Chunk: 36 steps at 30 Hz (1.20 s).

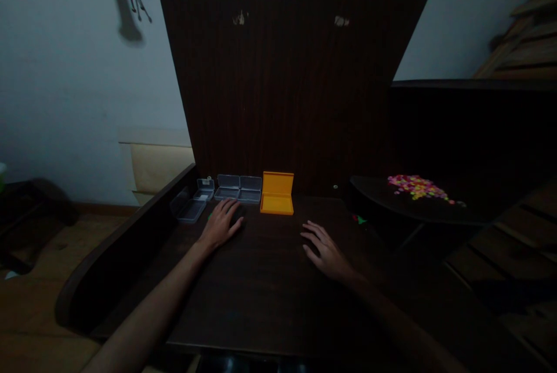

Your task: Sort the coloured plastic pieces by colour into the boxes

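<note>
My left hand [221, 224] rests palm down on the dark wooden desk [256, 286], fingers spread, just in front of the clear plastic boxes. A bit of something green [209, 216] shows beside it, mostly hidden. My right hand [326, 251] lies lower on the right half of the desk with fingers apart, holding nothing. Between and beyond the hands stands a yellow box [277, 203] with its lid raised. To its left are a clear two-part box [238, 193], a small clear box [204, 189] and a larger clear box [191, 210], all with lids up.
A pile of small pink, yellow and orange pieces [418, 187] lies on a curved side shelf [435, 216] at right. Small red and green pieces [360, 220] sit near the desk's right side. A raised side board [126, 245] borders the left; a tall dark panel [287, 83] rises behind.
</note>
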Motion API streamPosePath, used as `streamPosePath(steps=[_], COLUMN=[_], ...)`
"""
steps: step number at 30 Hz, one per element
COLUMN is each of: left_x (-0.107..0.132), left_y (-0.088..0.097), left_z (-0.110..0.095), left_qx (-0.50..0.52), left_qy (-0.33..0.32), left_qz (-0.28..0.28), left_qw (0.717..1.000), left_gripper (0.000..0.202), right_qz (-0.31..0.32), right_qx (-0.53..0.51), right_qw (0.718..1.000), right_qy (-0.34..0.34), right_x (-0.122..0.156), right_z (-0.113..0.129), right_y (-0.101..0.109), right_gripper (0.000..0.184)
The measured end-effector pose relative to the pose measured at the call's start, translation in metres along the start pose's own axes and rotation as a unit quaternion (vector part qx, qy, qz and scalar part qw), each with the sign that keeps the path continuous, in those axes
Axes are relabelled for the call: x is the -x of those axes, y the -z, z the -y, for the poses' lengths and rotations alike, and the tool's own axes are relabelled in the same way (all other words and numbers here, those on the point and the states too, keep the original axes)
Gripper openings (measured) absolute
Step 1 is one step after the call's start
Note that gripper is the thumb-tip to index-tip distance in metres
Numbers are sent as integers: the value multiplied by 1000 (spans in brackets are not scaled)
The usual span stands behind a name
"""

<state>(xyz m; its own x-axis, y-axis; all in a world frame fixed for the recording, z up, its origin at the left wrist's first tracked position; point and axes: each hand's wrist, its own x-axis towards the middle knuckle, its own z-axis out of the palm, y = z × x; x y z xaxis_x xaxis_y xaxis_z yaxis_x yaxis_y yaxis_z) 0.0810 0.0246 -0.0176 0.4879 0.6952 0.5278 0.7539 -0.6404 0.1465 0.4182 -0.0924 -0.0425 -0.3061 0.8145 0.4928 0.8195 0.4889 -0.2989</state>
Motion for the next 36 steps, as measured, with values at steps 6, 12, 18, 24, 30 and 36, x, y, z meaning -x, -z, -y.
streamPosePath(steps=[6,12,18,24,30,36], left_x=[11,13,13,12,13,13], left_y=[-5,-6,1,5,6,7], left_z=[-52,-58,-58,-60,-60,-60], left_qx=[101,110,123,132,127,129], left_qy=[-132,-86,-87,-87,-81,-90], left_qz=[79,185,230,253,265,266], left_qw=[983,973,962,955,952,951], left_gripper=[37,45,59,67,68,65], right_qz=[67,143,171,186,198,198], right_qx=[-3,3,12,11,-15,-22], right_qw=[998,989,985,982,980,980], right_qy=[-13,-32,-29,-17,1,-11], right_x=[0,-4,-10,-15,-17,-13], right_z=[2,7,12,11,10,14], right_y=[0,4,6,1,0,2], right_gripper=[39,48,54,59,58,59])
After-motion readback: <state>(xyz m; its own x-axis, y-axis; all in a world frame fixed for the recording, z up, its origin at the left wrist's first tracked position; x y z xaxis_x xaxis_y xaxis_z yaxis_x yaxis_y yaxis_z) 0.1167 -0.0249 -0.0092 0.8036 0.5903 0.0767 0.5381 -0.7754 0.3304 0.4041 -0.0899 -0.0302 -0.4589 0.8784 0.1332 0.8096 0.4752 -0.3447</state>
